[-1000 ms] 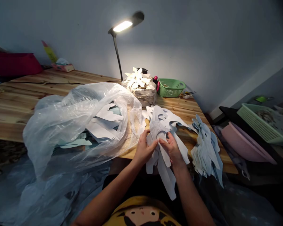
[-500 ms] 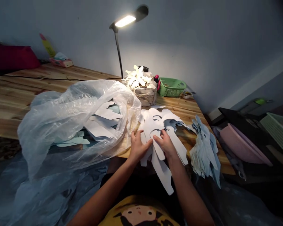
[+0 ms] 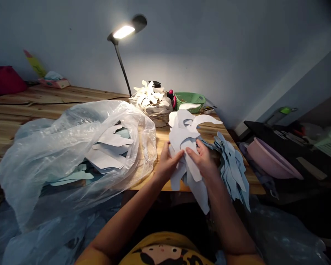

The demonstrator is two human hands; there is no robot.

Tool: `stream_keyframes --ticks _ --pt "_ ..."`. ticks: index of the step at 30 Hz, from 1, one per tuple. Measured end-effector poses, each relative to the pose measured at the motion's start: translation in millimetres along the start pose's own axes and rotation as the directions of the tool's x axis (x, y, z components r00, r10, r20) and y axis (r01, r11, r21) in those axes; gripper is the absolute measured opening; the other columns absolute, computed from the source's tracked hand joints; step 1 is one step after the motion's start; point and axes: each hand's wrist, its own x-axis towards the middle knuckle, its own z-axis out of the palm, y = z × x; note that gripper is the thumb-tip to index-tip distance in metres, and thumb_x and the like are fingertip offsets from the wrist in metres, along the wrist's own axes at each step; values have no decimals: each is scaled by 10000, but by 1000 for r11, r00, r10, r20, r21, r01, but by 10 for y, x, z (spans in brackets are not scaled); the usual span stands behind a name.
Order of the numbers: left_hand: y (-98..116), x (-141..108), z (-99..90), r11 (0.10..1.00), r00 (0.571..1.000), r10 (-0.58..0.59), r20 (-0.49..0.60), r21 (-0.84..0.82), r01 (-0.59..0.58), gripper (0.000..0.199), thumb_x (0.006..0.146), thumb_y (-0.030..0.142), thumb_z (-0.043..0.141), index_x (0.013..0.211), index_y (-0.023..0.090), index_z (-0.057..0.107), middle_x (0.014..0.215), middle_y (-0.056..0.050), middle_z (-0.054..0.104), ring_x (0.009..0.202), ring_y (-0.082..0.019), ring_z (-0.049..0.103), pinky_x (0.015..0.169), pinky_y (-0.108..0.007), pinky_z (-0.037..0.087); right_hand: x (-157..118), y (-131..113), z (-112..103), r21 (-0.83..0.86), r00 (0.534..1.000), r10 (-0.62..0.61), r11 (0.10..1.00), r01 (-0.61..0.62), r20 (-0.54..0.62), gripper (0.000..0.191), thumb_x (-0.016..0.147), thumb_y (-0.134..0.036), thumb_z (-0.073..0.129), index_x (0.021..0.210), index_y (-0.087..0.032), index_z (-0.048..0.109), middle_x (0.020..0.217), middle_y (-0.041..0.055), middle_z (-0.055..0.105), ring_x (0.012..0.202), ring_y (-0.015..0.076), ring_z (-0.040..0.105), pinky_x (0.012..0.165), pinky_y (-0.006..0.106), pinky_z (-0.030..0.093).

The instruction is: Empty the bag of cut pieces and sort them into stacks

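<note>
Both my hands hold a loose bunch of white paper cutouts [image 3: 183, 134] with curved, notched outlines, above the wooden table's near edge. My left hand [image 3: 168, 162] grips its left side and my right hand [image 3: 202, 159] presses on its right side, fingers close together. Long strips of the bunch hang down between my forearms. To the right of my right hand, a stack of pale blue-white cutouts [image 3: 231, 169] lies on the table. To the left, a clear plastic bag [image 3: 71, 147] holds more white cutouts [image 3: 110, 139].
A tied bundle of paper pieces [image 3: 151, 105] stands at the back of the wooden table [image 3: 44, 97], beside a green basket [image 3: 189, 101] and under a desk lamp [image 3: 123, 32]. A pink basin [image 3: 267, 158] sits lower down on the right, on a dark surface.
My hands have raised the bunch of cutouts off the table and drawn closer together. The whole scene has shifted left in view as my head turned right.
</note>
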Motion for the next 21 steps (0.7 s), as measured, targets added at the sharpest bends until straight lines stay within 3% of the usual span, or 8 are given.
stream_keyframes --ticks 3,5,7,10,12,14,17,21 --pt "-237 156 199 998 998 -61 9 6 61 459 813 332 734 1204 181 546 1185 -110 694 1055 -249 679 898 -354 556 76 -45 -319 -131 1000 27 991 -29 -14 456 838 -510 647 1173 -222 531 1097 103 716 934 263 706 787 352 572" --pt "-420 193 213 973 992 -123 -17 196 124 433 812 277 716 1202 158 570 1183 -137 690 1091 -275 667 950 -398 538 116 55 -509 -420 994 109 901 -111 -30 401 826 -491 645 1101 -206 581 1073 115 721 938 276 703 798 362 562" --pt "-515 170 96 867 991 -122 -52 480 132 454 769 251 753 1187 146 609 1173 -155 681 1124 -307 648 991 -442 515 109 198 -653 -697 981 172 692 -188 -93 400 827 -495 636 1078 -184 619 1049 141 721 931 301 701 791 378 552" --pt "-350 87 -332 654 998 59 31 754 -62 372 821 303 720 1160 162 662 1162 -144 669 1102 -283 651 989 -419 515 -43 296 -742 -875 987 131 463 -144 -93 508 876 -525 559 1194 -135 631 1121 197 704 1033 358 686 853 435 545" --pt "-27 65 -760 516 969 209 135 826 -226 291 918 342 610 1148 178 678 1144 -125 681 1078 -241 662 974 -365 519 -223 200 -685 -904 997 -15 422 -67 -80 574 901 -527 519 1282 -107 608 1247 230 658 1158 395 637 921 484 529" --pt "415 105 -1258 270 955 251 156 937 -224 327 967 366 541 1206 179 663 1185 -127 688 1123 -242 647 1002 -358 495 -401 -13 -501 -877 980 -191 478 47 -51 589 924 -533 509 1345 -128 585 1328 212 623 1199 386 619 946 493 530" --pt "1176 241 -2007 -338 997 6 -78 938 75 453 995 437 499 1336 158 603 1284 -131 677 1188 -256 625 998 -334 478 -504 -374 45 -666 930 -336 661 346 150 479 972 -491 523 1353 -210 594 1269 132 677 1077 289 689 918 410 561" --pt "2161 302 -2706 -556 949 119 -293 772 309 499 979 391 541 1217 -40 621 1159 -300 678 1145 -423 609 989 -540 426 -180 -580 1133 -303 754 -441 724 620 487 325 984 -352 556 1244 -191 665 1216 109 713 1104 251 683 959 364 534"
